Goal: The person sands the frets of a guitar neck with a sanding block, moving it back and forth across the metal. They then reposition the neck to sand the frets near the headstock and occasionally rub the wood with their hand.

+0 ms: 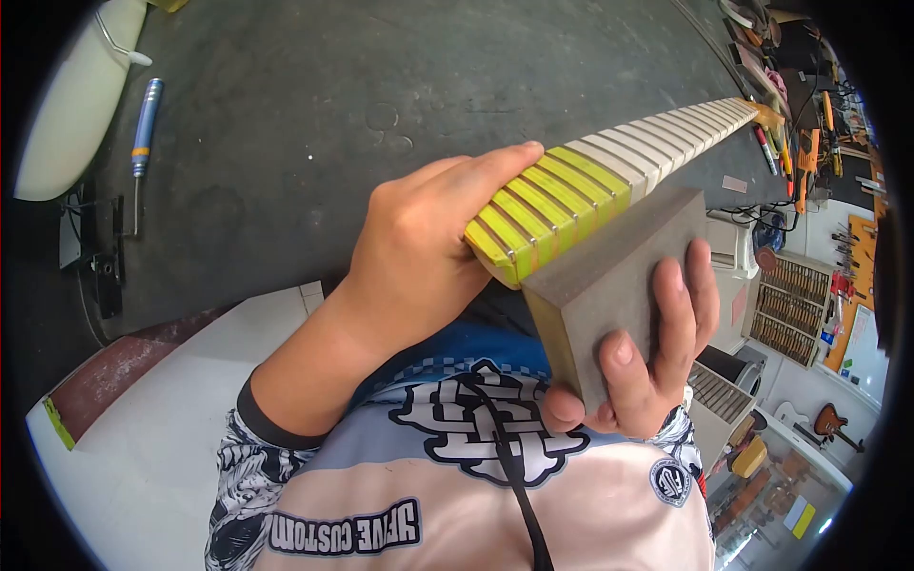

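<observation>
A guitar neck (657, 143) stretches from the middle of the head view toward the upper right. Yellow-green tape covers the spaces between the frets at its near end, and whitish tape covers those farther along. My left hand (428, 214) is wrapped around the near end, thumb or finger lying along the taped edge. In my right hand (657, 357) is a grey-brown sanding block (619, 276), fingers spread over its outer face. The block is tilted against, or very close to, the neck's near side edge; actual contact cannot be made out.
A dark work table (267, 124) lies beneath the neck. On its left are a blue-handled screwdriver (146, 128) and a pale curved body (76, 105). Markers (766, 150) and cluttered tools are at the upper right. A drawer cabinet (790, 305) and guitars (830, 419) stand farther right.
</observation>
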{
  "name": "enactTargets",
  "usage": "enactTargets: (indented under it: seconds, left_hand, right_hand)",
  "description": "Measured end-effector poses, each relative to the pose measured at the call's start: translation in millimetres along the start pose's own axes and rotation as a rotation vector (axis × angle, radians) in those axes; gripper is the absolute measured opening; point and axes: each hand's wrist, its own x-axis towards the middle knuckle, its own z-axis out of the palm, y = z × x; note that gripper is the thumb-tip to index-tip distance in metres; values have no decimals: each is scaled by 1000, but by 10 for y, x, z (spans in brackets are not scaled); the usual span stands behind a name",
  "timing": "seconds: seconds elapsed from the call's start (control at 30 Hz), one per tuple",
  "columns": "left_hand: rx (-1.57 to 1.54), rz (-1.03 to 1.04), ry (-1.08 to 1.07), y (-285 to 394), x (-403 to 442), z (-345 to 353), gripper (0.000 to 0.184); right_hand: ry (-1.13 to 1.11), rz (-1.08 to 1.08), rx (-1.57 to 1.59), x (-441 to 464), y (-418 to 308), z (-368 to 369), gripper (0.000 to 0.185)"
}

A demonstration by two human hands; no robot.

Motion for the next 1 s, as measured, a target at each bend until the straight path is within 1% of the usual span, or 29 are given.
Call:
enactTargets:
  seconds: [0.1, 0.2, 0.3, 0.33, 0.43, 0.47, 0.57, 0.63, 0.67, 0.7, 0.73, 0.8, 0.83, 0.87, 0.93, 0.97, 1.0]
  left_hand:
    - [15, 22, 9, 10, 4, 5, 48]
    - [-61, 46, 3, -53, -72, 13, 41]
    - [-79, 13, -38, -73, -62, -3, 37]
    - [-34, 30, -9, -57, -56, 0, 42]
    - [-8, 8, 31, 16, 11, 18, 49]
    - [-15, 15, 10, 14, 3, 21, 55]
    - [69, 48, -65, 28, -22, -7, 51]
    - [74, 94, -57, -54, -116, 18, 50]
    - [128, 77, -69, -30, -131, 3, 50]
    - [26, 4, -40, 0, -100, 1, 50]
    - [-78, -66, -4, 30, -72, -1, 51]
    - [32, 3, -23, 67, 35, -28, 51]
    - [91, 29, -29, 71, 56, -31, 52]
    - [86, 39, -29, 59, 53, -31, 54]
    - [96, 21, -55, 87, 49, -48, 55]
    - [100, 15, -68, 91, 53, -47, 56]
    - [87, 63, -36, 65, 76, -30, 56]
  right_hand:
    - [36, -36, 35, 224, 36, 127, 57]
    - [22, -92, 70, 586, 167, 281, 50]
    - [-1, -100, 65, 652, 192, 260, 46]
    - [-31, -87, 50, 557, 161, 137, 46]
    - [27, -16, 59, 284, 10, 36, 50]
    - [41, -7, 46, 246, -10, 37, 50]
    - [4, -45, 75, 506, 119, 117, 45]
    - [17, -42, 96, 584, 161, 204, 44]
    - [38, -38, 106, 585, 161, 237, 45]
    - [59, -35, 117, 582, 158, 268, 47]
    - [35, -22, 118, 442, 121, 141, 48]
    - [55, 51, 124, 70, -11, -45, 43]
    - [122, 82, 131, -98, -13, -17, 41]
    - [190, 112, 140, -263, -13, 10, 39]
    - [372, 123, 135, -447, 32, 106, 43]
    - [389, 108, 154, -482, 53, 132, 44]
    - [402, 94, 175, -492, 62, 157, 44]
